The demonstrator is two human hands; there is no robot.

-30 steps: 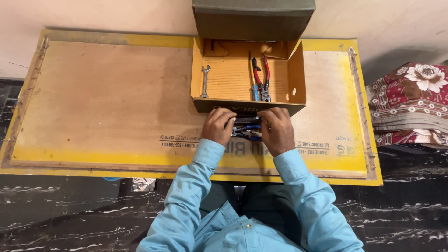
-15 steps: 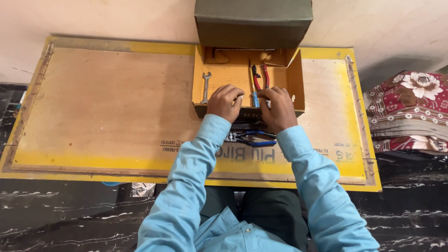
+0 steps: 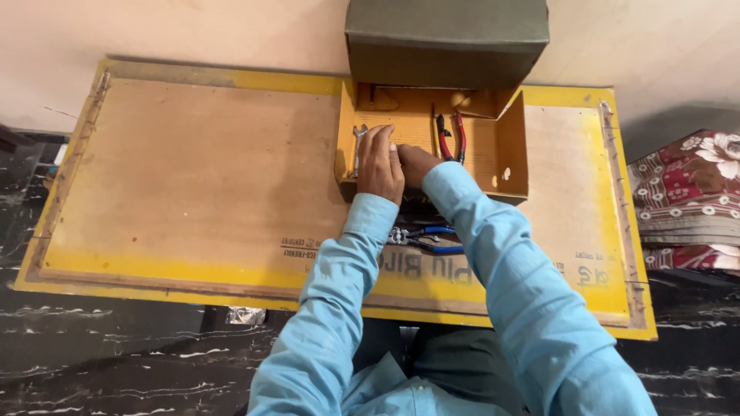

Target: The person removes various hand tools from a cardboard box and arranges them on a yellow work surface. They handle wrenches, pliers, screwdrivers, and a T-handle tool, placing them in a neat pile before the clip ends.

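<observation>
Head view, looking down. Nearest: two light blue sleeves (image 3: pixel 493 254) reaching forward over a yellow-edged board table (image 3: pixel 185 200). Between the sleeves, on the table just in front of the box, blue-handled pliers (image 3: pixel 425 239) lie flat, partly hidden by the arms, touched by neither hand. Past them an open cardboard box (image 3: pixel 510 146), yellow-brown inside, sits at the far middle of the table. Left hand (image 3: pixel 380 163) is inside the box near its left side, palm down, fingers together and stretched forward; can't tell if they hold anything. Right hand (image 3: pixel 415 160) is just beside it, touching or nearly so, mostly covered by the left hand and its own sleeve; finger state can't be told. Small silver wrench (image 3: pixel 358 145) lies on the box floor just left of the left hand, along the left wall. Red-handled pliers (image 3: pixel 450 139) lie in the box right of the hands, apart from them. Farther back the dark grey lid (image 3: pixel 447 38) stands raised over the box's far edge. Far right, off the table, folded floral cloth (image 3: pixel 686 192).
</observation>
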